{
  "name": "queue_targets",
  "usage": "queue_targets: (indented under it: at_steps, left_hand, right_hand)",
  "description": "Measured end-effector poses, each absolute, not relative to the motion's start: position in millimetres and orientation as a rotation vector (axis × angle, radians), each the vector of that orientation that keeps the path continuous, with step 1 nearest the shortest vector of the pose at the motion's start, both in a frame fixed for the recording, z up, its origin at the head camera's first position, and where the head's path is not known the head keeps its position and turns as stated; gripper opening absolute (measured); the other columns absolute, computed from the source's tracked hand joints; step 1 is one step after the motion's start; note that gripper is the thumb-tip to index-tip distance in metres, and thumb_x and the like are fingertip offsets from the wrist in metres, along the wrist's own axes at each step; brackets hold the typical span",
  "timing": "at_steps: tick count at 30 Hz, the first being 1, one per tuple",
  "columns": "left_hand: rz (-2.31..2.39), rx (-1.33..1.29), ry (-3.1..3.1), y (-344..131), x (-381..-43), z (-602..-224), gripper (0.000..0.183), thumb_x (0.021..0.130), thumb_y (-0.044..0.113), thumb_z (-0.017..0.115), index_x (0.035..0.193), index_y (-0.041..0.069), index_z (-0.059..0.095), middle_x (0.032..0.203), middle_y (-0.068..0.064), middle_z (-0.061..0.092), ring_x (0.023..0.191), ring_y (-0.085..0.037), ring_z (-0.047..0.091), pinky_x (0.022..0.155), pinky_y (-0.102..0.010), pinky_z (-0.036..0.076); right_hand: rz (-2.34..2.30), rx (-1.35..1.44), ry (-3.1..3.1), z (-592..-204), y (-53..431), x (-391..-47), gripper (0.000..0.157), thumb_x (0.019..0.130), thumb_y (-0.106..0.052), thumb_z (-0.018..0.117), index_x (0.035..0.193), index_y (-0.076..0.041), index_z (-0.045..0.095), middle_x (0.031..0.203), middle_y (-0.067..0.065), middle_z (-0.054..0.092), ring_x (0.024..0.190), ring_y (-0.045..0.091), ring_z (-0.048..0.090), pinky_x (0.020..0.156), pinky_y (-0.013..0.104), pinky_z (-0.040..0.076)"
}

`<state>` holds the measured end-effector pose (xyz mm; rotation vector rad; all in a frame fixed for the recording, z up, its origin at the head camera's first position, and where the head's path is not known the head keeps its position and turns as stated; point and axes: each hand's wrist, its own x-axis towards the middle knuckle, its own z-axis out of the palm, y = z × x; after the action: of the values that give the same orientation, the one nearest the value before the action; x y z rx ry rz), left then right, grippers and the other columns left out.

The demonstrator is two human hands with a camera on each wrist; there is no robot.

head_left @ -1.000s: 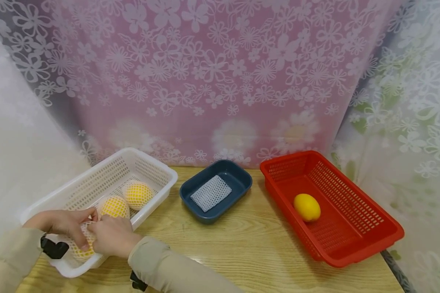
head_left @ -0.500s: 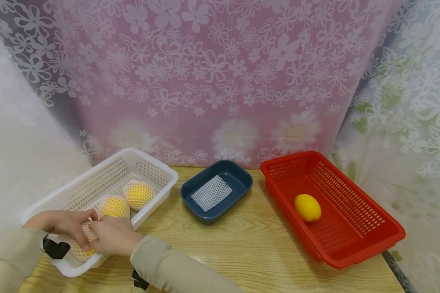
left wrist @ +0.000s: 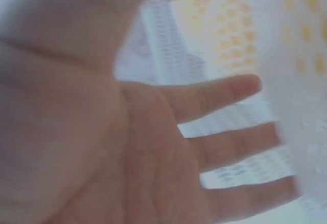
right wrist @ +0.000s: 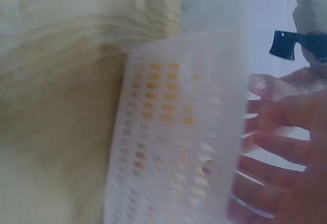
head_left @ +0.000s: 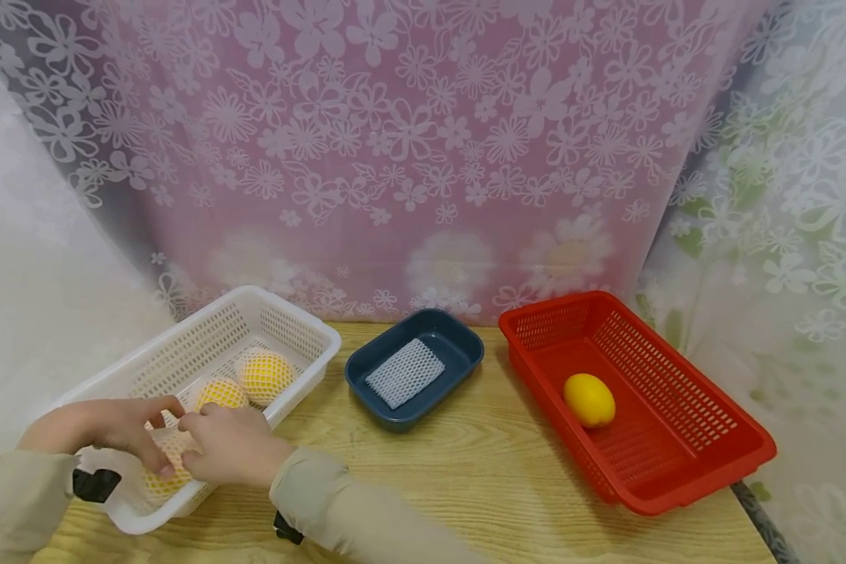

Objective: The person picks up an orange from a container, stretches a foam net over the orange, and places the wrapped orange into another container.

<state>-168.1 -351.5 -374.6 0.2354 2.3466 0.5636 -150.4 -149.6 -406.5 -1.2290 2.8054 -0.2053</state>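
A: From the head view, what are the hands on?

B: Both are inside the near end of the white slotted plastic basket [head_left: 204,368]. The left hand [head_left: 106,427] and the right hand [head_left: 229,446] meet over a yellow lemon in a white foam net sleeve [head_left: 164,470], fingers curled onto it from either side. Just beyond their knuckles lie two more netted yellow lemons [head_left: 220,392] [head_left: 264,374].

A: And farther off?

B: Well to the right of the right hand, on the pale wooden worktop [head_left: 465,470], sits a dark blue oval dish [head_left: 458,345] holding a flat white foam net [head_left: 405,372]. Beyond that is a red slotted plastic basket [head_left: 677,470] with one bare yellow lemon [head_left: 588,399].

A: The left wrist view?

B: Blurred. The left hand [left wrist: 153,147] shows its palm with fingers [left wrist: 219,93] spread fairly wide, netted yellow just past the fingertips. I can't confirm a firm hold from here.

A: Right wrist?

B: Mostly the basket wall [right wrist: 173,147] with yellow showing through its slots; fingers [right wrist: 286,147] are seen behind it, but how tightly they hold I cannot tell.

A: How should this step be handled?

B: I'd judge it best to steady the fruit with one hand and pinch only the net's edge with the other. Foam net stretches and snags, so ease it along the lemon's length, not across.
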Motion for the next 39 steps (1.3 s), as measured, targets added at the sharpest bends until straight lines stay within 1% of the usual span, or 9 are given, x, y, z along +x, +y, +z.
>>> queue_targets:
  at_steps: [5,9,14,20,22,25,30,35,39]
  left_hand:
    - [0.561,0.326,2.447,-345,-160,-358,0.064,0.086,0.034,0.077,0.131,0.000,0.047,0.120,-0.032,0.050,0.107,-0.051,0.053,0.079,-0.059,0.048]
    - [0.544,0.541,2.660,-323,-151,-352,0.048,0.092,0.029,0.070,0.125,-0.001,0.052,0.116,-0.026,0.058,0.103,-0.043,0.058,0.075,-0.053,0.051]
    - [0.449,0.791,2.932,-275,-139,-347,0.030,0.096,0.025,0.066,0.118,0.007,0.060,0.113,-0.011,0.066,0.097,-0.030,0.064,0.074,-0.046,0.052]
    - [0.456,0.868,3.163,-209,-134,-342,0.018,0.093,0.022,0.069,0.108,0.014,0.064,0.096,0.000,0.067,0.073,-0.012,0.060,0.056,-0.032,0.046]
    - [0.543,0.885,3.222,-186,-136,-345,0.014,0.093,0.022,0.069,0.104,0.014,0.066,0.094,0.000,0.068,0.068,-0.010,0.058,0.052,-0.028,0.044]
    - [0.740,0.966,3.236,-151,-142,-352,0.006,0.094,0.020,0.067,0.096,0.014,0.067,0.088,0.002,0.068,0.063,-0.007,0.055,0.051,-0.024,0.043]
    - [1.047,1.171,3.099,-96,-151,-360,0.008,0.096,0.015,0.064,0.089,0.015,0.068,0.079,0.006,0.065,0.064,-0.003,0.056,0.055,-0.020,0.047]
    - [1.346,1.220,2.754,-47,-157,-371,0.011,0.098,0.013,0.060,0.094,0.013,0.070,0.081,0.005,0.066,0.067,-0.007,0.058,0.060,-0.022,0.050]
    - [1.547,1.090,2.388,-12,-162,-381,0.012,0.100,0.015,0.059,0.104,0.013,0.070,0.089,0.004,0.068,0.074,-0.011,0.064,0.066,-0.026,0.053]
  right_hand:
    - [-0.212,-1.298,2.810,-389,-122,-151,0.036,0.097,-0.046,0.057,0.131,-0.038,0.058,0.116,-0.021,0.058,0.088,-0.006,0.053,0.067,0.018,0.045]
    - [-0.235,-1.385,2.857,-375,-92,-150,0.033,0.097,-0.042,0.058,0.128,-0.033,0.063,0.112,-0.019,0.060,0.081,-0.005,0.054,0.061,0.015,0.040]
    - [-0.243,-1.484,2.918,-361,-47,-152,0.028,0.096,-0.036,0.060,0.121,-0.025,0.068,0.109,-0.012,0.065,0.081,0.000,0.060,0.063,0.018,0.045]
    - [-0.321,-1.512,2.945,-350,13,-156,0.022,0.095,-0.029,0.065,0.113,-0.018,0.070,0.096,-0.006,0.066,0.067,0.004,0.052,0.058,0.020,0.041]
    - [-0.376,-1.452,2.940,-347,34,-155,0.022,0.096,-0.028,0.065,0.113,-0.017,0.069,0.095,-0.005,0.065,0.068,0.005,0.051,0.058,0.021,0.040]
    - [-0.459,-1.367,2.977,-346,65,-154,0.021,0.096,-0.029,0.065,0.112,-0.016,0.070,0.099,-0.003,0.067,0.071,0.007,0.057,0.062,0.024,0.047]
    - [-0.677,-1.302,3.042,-352,119,-154,0.019,0.093,-0.024,0.069,0.109,-0.013,0.071,0.105,0.000,0.071,0.082,0.013,0.065,0.072,0.033,0.054]
    - [-0.832,-1.046,3.065,-357,172,-146,0.017,0.092,-0.021,0.071,0.108,-0.016,0.072,0.103,-0.004,0.071,0.088,0.015,0.065,0.074,0.032,0.055]
    - [-0.987,-0.852,3.053,-367,215,-141,0.014,0.091,-0.016,0.072,0.105,-0.015,0.072,0.101,-0.004,0.072,0.089,0.017,0.067,0.076,0.037,0.056]
